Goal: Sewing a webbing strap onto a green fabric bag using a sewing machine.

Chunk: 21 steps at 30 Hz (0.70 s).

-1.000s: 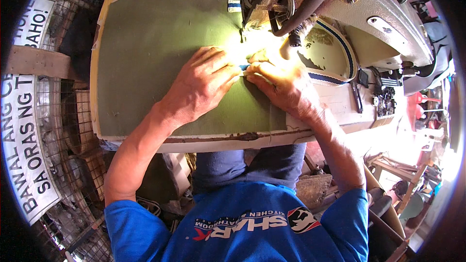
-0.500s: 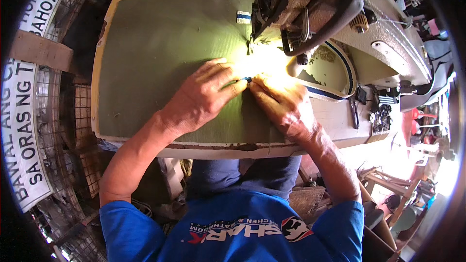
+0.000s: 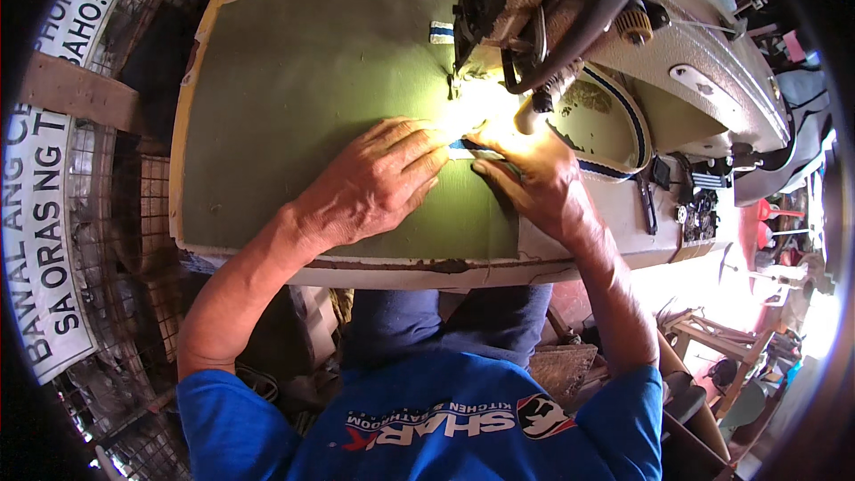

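A white strap with a dark blue stripe (image 3: 481, 151) lies on a green sheet (image 3: 294, 62) of leather-like material, below the sewing machine head (image 3: 525, 9). My right hand (image 3: 534, 156) grips the strap between thumb and fingers, close to the lamp-lit needle area. Flattened over the green sheet, my left hand (image 3: 383, 169) has its fingertips at the strap's left end and its thumb lower down. Glare washes out the right fingertips. From my right hand the strap runs off in a loop round the machine bed.
A short striped strap piece (image 3: 442, 33) sits on the sheet left of the machine head. Right of the loop lie a dark slim tool (image 3: 647, 205) and small black parts (image 3: 699, 214). The table's worn front edge (image 3: 445, 267) runs before my lap. Wire mesh stands left.
My hands have moved apart slightly, and more of the strap shows between them. The left thumb has drawn back from the strap. The whole view has shifted a little.
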Motion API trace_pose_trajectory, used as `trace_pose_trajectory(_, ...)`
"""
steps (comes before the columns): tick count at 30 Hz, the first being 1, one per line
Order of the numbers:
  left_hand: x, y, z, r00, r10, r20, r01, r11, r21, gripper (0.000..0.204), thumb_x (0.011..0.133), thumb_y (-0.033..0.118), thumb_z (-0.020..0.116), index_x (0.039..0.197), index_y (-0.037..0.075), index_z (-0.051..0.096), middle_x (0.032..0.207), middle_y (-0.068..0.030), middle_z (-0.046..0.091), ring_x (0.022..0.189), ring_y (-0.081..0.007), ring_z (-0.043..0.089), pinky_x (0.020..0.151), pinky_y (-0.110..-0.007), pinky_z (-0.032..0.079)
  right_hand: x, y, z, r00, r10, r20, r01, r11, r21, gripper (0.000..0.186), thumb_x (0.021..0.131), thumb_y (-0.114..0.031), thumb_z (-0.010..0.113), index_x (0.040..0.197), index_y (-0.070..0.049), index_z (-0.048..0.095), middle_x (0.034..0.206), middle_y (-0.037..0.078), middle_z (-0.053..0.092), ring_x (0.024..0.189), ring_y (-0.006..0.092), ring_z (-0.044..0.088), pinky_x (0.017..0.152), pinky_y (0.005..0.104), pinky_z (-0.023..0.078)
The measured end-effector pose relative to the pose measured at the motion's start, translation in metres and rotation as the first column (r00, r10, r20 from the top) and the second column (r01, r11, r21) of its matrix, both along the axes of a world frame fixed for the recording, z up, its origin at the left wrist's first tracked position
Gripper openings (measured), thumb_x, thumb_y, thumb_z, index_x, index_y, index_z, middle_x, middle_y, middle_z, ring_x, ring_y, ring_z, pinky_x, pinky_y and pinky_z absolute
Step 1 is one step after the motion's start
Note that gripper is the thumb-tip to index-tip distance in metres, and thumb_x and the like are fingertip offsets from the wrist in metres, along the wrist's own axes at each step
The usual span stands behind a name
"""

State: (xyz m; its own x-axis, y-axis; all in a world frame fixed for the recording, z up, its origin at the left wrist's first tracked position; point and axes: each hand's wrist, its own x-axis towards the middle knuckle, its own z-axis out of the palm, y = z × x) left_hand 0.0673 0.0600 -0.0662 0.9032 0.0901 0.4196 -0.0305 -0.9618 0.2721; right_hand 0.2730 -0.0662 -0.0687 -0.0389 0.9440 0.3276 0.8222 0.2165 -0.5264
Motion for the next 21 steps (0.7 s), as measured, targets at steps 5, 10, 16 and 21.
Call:
trace_pose_trajectory(5, 0.000, 0.003, 0.001, 1.000, -0.008, 0.004, 0.008, 0.999, 0.052, 0.027, 0.083, 0.005, 0.067, 0.110, -0.001, 0.066, 0.112, -0.0134, 0.064, 0.106, -0.0279, 0.063, 0.098, -0.041, 0.049, 0.001, 0.012, -0.003, 0.994, 0.039, 0.100, -0.052, 0.990, 0.134, 0.014, 0.088, -0.013, 0.064, 0.097, -0.003, 0.063, 0.089, 0.014, 0.058, 0.085, 0.0345, 0.059, 0.075, 0.0440, 0.050)
trace_pose_trajectory(10, -0.004, 0.003, 0.002, 0.998, -0.014, -0.062, 0.014, 1.000, -0.010, 0.033, 0.085, 0.005, 0.068, 0.118, 0.000, 0.064, 0.123, -0.0129, 0.064, 0.114, -0.0296, 0.061, 0.107, -0.047, 0.044, -0.003, 0.014, -0.005, 0.986, -0.042, 0.160, 0.037, 0.999, 0.034, 0.014, 0.090, -0.010, 0.065, 0.100, -0.001, 0.059, 0.094, 0.019, 0.061, 0.088, 0.0391, 0.061, 0.077, 0.0463, 0.050)
trace_pose_trajectory(16, -0.009, 0.004, 0.004, 0.993, -0.029, -0.117, 0.026, 0.999, -0.026, 0.041, 0.087, 0.014, 0.069, 0.125, 0.001, 0.060, 0.130, -0.0143, 0.060, 0.121, -0.0315, 0.057, 0.111, -0.048, 0.041, 0.009, 0.008, -0.007, 0.996, 0.073, 0.049, -0.076, 0.996, 0.048, 0.022, 0.086, -0.016, 0.072, 0.103, -0.005, 0.065, 0.100, 0.012, 0.064, 0.092, 0.0330, 0.062, 0.082, 0.0423, 0.049)
trace_pose_trajectory(21, -0.014, 0.003, 0.005, 0.984, -0.021, -0.177, 0.016, 0.999, -0.030, 0.064, 0.086, 0.042, 0.071, 0.131, 0.000, 0.055, 0.138, -0.0165, 0.053, 0.129, -0.0355, 0.050, 0.116, -0.049, 0.036, 0.009, 0.006, -0.010, 0.994, 0.109, 0.015, -0.109, 0.992, 0.064, 0.021, 0.082, -0.015, 0.075, 0.101, -0.006, 0.070, 0.104, 0.008, 0.068, 0.097, 0.0300, 0.063, 0.083, 0.0406, 0.050)
